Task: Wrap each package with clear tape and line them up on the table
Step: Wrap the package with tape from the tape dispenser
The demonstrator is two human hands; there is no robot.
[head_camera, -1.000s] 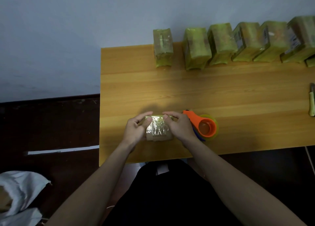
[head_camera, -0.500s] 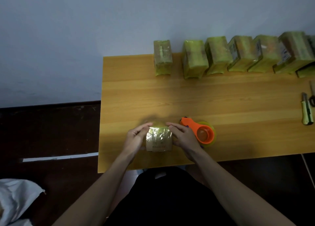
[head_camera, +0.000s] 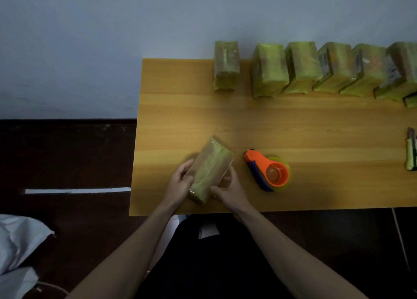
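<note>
Both hands, left [head_camera: 179, 181] and right [head_camera: 230, 189], grip one taped package [head_camera: 209, 170], fingers curled round it. Six wrapped packages [head_camera: 269, 69] plus a partly cut-off seventh line the upper right; one orange tape dispenser [head_camera: 269, 173] sits lower center.

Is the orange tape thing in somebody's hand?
No, the orange tape dispenser lies alone on the table; both hands hold the package.

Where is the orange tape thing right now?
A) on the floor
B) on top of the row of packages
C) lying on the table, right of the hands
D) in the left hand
C: the tape dispenser lies on the table with nobody touching it, while the left hand and right hand both hold the package.
</note>
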